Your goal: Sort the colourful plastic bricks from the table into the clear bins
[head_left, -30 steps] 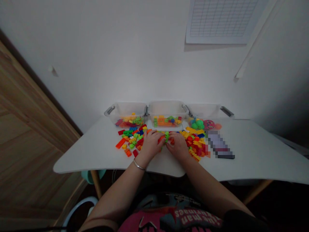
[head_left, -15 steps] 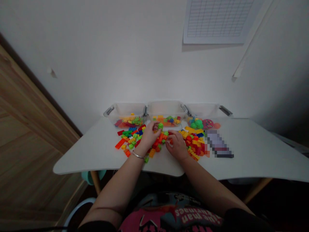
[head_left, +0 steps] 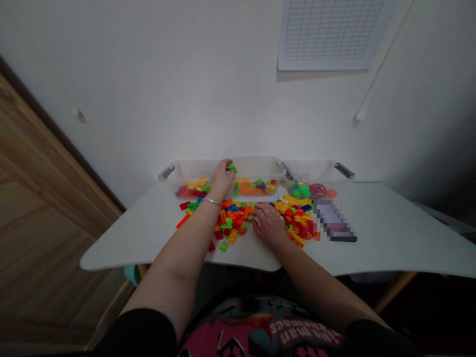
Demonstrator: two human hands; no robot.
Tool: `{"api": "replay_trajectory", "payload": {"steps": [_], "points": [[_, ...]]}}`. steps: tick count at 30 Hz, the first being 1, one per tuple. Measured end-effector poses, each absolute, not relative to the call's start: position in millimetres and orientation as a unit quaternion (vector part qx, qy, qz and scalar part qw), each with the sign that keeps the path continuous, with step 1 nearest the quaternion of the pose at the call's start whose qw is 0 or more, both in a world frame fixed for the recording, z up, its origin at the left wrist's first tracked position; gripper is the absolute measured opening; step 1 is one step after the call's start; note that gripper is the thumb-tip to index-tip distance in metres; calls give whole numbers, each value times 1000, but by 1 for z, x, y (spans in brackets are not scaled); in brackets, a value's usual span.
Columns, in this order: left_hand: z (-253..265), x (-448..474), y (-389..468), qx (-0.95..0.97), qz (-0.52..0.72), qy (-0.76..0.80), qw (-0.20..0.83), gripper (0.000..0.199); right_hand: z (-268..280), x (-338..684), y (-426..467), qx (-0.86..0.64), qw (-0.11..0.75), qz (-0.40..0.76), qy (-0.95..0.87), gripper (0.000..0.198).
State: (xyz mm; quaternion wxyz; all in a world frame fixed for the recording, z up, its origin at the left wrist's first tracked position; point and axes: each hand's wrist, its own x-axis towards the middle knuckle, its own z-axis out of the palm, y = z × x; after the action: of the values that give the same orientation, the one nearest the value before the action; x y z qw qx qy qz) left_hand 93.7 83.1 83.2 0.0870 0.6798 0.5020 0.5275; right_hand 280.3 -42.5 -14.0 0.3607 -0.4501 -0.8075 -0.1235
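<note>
My left hand [head_left: 222,179] is raised at the near left part of the middle clear bin [head_left: 256,166], its fingers closed on a light green toy building brick [head_left: 232,167]. Below it spreads a pile of mixed bricks [head_left: 232,210] in red, orange, yellow, green and blue. At the pile's right half rests my right hand [head_left: 268,223], its fingers bent down over the bricks. Its fingertips touch the pile, and whether they grip a brick is hidden. A single green brick [head_left: 223,246] lies toward the table's front edge.
Against the wall stand a left clear bin [head_left: 186,171] with colourful pieces and a right clear bin [head_left: 316,168] with green, pink and orange toys. A blurred-out phone-like device [head_left: 334,220] lies right of the pile on the white table [head_left: 390,228].
My left hand has moved up and left from the pile to the middle bin, carrying the green brick. My right hand has stayed over the pile, its fingers now lower on the bricks.
</note>
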Motion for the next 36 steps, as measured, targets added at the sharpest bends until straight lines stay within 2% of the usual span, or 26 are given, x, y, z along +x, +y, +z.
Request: {"api": "replay_trajectory", "payload": {"steps": [4, 8, 27, 32, 36], "points": [[90, 95, 81, 717, 454, 526, 57, 36, -8, 278, -46, -534, 275, -115, -791, 18], [94, 97, 79, 725, 418, 545, 53, 35, -4, 277, -48, -563, 237, -92, -787, 24], [90, 94, 69, 748, 396, 521, 110, 28, -5, 279, -47, -553, 242, -78, -793, 24], [84, 101, 39, 758, 432, 485, 49, 29, -8, 281, -45, -519, 253, -82, -812, 23], [75, 115, 1, 779, 378, 500, -24, 27, -8, 281, -44, -489, 247, -80, -833, 21]]}}
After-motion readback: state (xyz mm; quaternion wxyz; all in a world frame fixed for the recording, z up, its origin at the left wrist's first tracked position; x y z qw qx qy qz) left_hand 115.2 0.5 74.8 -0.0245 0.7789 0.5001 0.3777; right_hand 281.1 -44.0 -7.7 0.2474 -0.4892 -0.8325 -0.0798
